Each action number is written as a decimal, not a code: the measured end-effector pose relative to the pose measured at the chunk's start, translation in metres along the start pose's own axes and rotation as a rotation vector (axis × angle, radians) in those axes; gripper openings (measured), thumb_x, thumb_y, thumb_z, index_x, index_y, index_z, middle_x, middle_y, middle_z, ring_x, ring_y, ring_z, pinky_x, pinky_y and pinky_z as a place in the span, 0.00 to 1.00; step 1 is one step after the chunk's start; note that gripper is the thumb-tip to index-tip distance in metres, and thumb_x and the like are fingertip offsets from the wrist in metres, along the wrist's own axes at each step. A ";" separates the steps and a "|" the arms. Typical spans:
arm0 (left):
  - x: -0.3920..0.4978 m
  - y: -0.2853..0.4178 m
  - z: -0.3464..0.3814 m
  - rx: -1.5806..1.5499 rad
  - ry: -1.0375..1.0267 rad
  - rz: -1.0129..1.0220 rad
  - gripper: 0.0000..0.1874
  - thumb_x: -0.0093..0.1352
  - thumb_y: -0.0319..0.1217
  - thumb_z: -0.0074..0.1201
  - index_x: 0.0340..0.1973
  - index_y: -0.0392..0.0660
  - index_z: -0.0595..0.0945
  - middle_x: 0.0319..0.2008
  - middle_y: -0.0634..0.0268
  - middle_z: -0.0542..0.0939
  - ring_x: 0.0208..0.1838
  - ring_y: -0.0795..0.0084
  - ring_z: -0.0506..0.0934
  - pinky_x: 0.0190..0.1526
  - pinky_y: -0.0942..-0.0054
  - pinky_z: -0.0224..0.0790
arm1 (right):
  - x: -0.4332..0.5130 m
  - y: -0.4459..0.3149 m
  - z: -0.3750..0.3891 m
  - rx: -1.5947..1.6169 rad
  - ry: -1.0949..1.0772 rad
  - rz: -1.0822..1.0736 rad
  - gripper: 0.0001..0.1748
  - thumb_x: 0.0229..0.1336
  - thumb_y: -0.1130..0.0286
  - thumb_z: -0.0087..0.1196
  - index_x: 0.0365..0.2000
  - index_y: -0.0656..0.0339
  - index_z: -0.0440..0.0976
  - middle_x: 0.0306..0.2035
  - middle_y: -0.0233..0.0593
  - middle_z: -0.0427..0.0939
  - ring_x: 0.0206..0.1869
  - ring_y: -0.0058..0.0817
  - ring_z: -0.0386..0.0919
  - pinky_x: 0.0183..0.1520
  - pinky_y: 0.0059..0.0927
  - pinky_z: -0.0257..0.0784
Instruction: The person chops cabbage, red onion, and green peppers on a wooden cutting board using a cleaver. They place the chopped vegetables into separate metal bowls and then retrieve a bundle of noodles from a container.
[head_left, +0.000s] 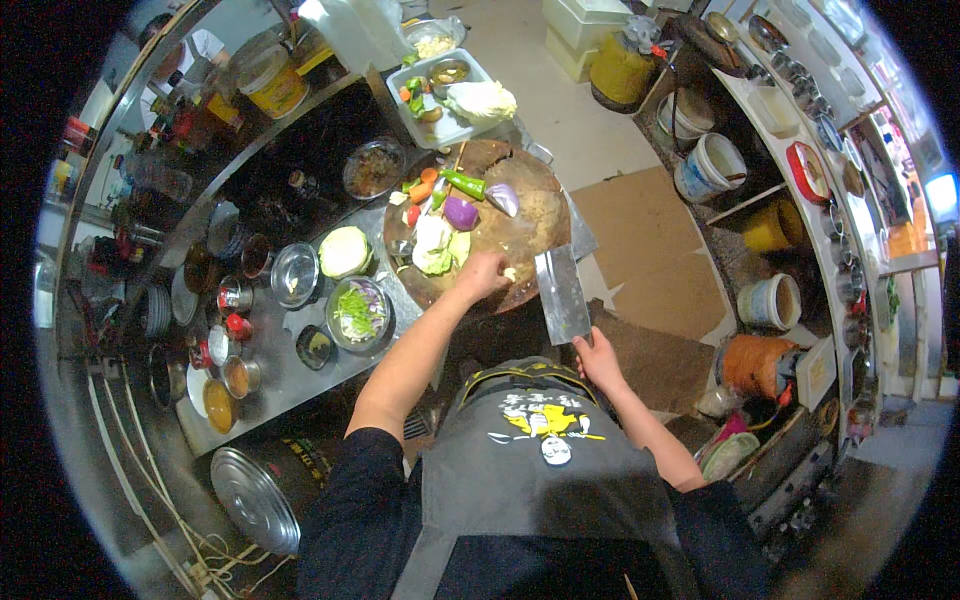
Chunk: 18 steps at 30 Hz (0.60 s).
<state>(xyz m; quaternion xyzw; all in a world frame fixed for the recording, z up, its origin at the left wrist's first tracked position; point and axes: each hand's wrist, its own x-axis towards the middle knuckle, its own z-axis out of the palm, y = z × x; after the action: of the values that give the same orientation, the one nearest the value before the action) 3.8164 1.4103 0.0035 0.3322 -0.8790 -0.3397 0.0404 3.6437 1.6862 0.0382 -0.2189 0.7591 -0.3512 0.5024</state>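
A round wooden chopping block (536, 217) lies before me. Over its near edge, my left hand (481, 276) has bent fingers closed at a small pale piece (510, 274), possibly garlic. My right hand (600, 361) grips the handle of a broad cleaver (564, 296), whose blade is just off the block's right edge. On the block are cabbage pieces (433, 246), a purple onion piece (460, 214), a paler onion wedge (503, 199), a green pepper (463, 184) and cut carrot (420, 193).
Left of the block stand a cabbage half (345, 252), a bowl of shredded vegetables (358, 313) and a clear bowl (294, 275). Behind it is a tray (422, 135) holding napa cabbage. Flattened cardboard (652, 255) covers floor at right, near buckets (710, 169). Another person (184, 60) is at upper left.
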 end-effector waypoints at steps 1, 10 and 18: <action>-0.001 0.000 0.000 -0.020 0.001 -0.030 0.17 0.57 0.34 0.66 0.41 0.42 0.84 0.34 0.52 0.83 0.39 0.52 0.82 0.42 0.59 0.75 | 0.001 0.001 0.000 0.020 -0.009 -0.017 0.13 0.69 0.61 0.51 0.44 0.61 0.68 0.19 0.30 0.70 0.16 0.21 0.68 0.18 0.27 0.67; -0.051 -0.003 -0.009 -0.259 0.309 -0.307 0.22 0.67 0.42 0.61 0.51 0.42 0.81 0.33 0.53 0.84 0.37 0.55 0.82 0.40 0.62 0.75 | -0.012 -0.039 0.010 0.160 -0.166 0.102 0.17 0.72 0.54 0.46 0.40 0.58 0.69 0.16 0.28 0.65 0.14 0.19 0.63 0.15 0.26 0.63; -0.147 -0.037 -0.008 -0.384 0.453 -0.415 0.14 0.74 0.34 0.50 0.53 0.45 0.77 0.38 0.51 0.84 0.41 0.52 0.83 0.44 0.61 0.75 | -0.002 0.005 0.028 -0.128 -0.215 -0.049 0.18 0.71 0.52 0.48 0.34 0.57 0.71 0.17 0.29 0.68 0.17 0.19 0.65 0.19 0.26 0.63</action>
<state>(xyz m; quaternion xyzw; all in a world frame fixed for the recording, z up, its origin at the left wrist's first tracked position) 3.9531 1.4757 0.0092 0.5566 -0.6819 -0.4173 0.2260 3.6703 1.6815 0.0285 -0.3054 0.7162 -0.2886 0.5572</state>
